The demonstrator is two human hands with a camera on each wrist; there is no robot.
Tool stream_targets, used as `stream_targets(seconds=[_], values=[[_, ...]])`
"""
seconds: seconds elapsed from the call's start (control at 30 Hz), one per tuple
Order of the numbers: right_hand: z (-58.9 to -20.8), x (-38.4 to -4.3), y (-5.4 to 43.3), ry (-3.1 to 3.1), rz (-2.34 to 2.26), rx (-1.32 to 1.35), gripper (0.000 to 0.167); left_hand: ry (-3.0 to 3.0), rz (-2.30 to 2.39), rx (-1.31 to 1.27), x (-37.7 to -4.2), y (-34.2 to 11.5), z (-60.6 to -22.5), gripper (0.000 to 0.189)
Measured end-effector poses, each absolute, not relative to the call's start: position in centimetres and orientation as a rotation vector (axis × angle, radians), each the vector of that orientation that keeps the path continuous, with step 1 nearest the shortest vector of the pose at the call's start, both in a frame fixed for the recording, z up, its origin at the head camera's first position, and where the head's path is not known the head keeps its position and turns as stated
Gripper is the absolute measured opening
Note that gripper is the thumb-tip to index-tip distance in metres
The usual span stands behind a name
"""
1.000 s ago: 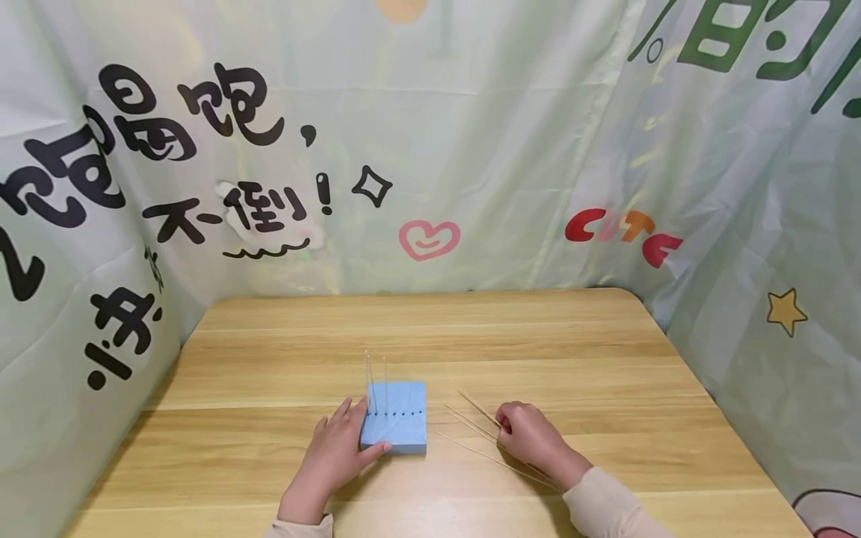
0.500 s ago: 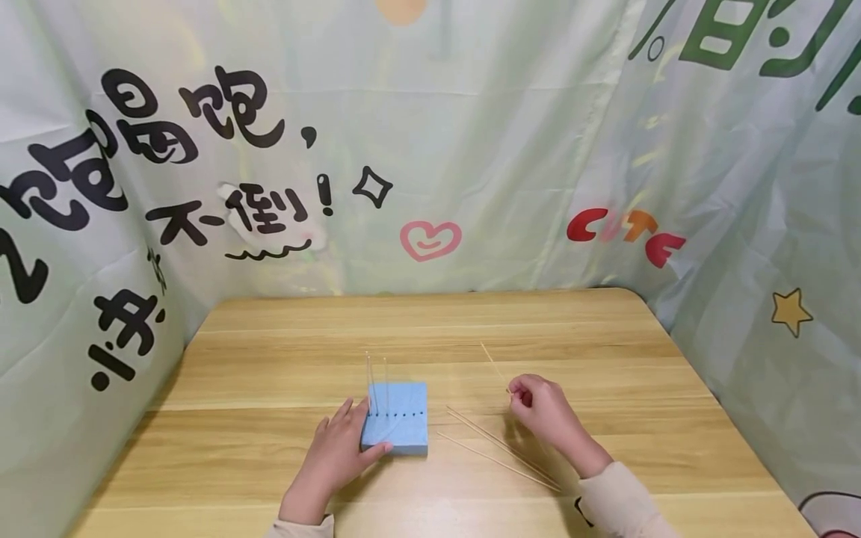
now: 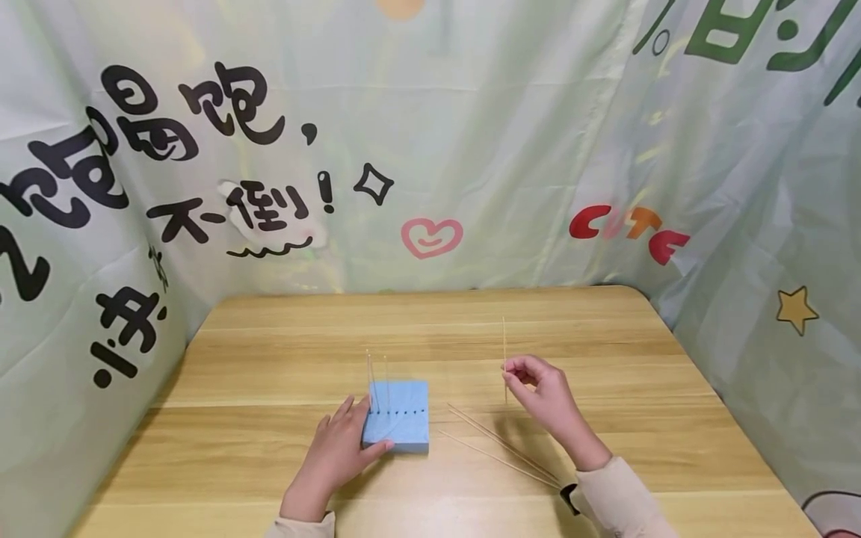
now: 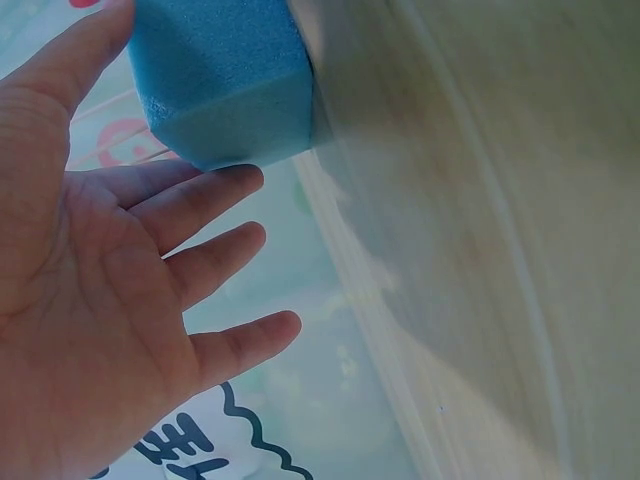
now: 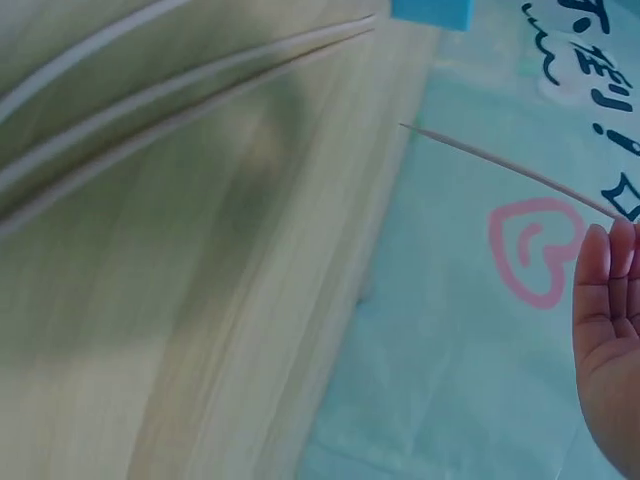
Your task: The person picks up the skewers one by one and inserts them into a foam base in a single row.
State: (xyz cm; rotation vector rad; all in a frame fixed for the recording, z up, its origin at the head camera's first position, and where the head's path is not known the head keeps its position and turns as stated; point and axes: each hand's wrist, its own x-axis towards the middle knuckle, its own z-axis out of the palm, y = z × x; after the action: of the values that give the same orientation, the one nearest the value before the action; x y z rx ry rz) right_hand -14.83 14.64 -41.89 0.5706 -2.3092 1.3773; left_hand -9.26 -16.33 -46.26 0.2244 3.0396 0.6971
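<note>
A blue foam block [image 3: 397, 433] with a row of small dark holes lies on the table, and several thin skewers [image 3: 370, 385] stand upright toward the left of that row. My left hand [image 3: 334, 454] rests against the block's left side, its thumb along the front face; the left wrist view shows its fingers [image 4: 215, 205] straight and spread. To the right, my right hand [image 3: 548, 400] is raised and pinches one skewer [image 3: 504, 340] between thumb and fingertips, held upright. Its pointed lower end shows in the right wrist view, apart from the block.
Several loose skewers [image 3: 501, 458] lie slanting on the wooden table [image 3: 269, 359], between the block and my right forearm. A dark band [image 3: 570, 499] shows at the right cuff. A printed curtain [image 3: 511, 149] surrounds the table's back and sides.
My right hand has lifted a skewer off the table, moving up and away from me, and the skewer has turned from slanted to upright. The left hand stays at the block.
</note>
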Motion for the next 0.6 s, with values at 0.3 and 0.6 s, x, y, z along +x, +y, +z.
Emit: stream_targets(seconds=[0.3,0.6], values=[[-38.1,-13.3,11.0,-2.168,1.496,0.690,0.010,3.040,0.705,0.221,-9.4,-16.5,-46.1,0.085],[-37.7,-13.4,7.5,-2.092,1.573,0.797,0.011,3.037,0.715,0.213,-9.4,-16.5,-46.2,0.086]])
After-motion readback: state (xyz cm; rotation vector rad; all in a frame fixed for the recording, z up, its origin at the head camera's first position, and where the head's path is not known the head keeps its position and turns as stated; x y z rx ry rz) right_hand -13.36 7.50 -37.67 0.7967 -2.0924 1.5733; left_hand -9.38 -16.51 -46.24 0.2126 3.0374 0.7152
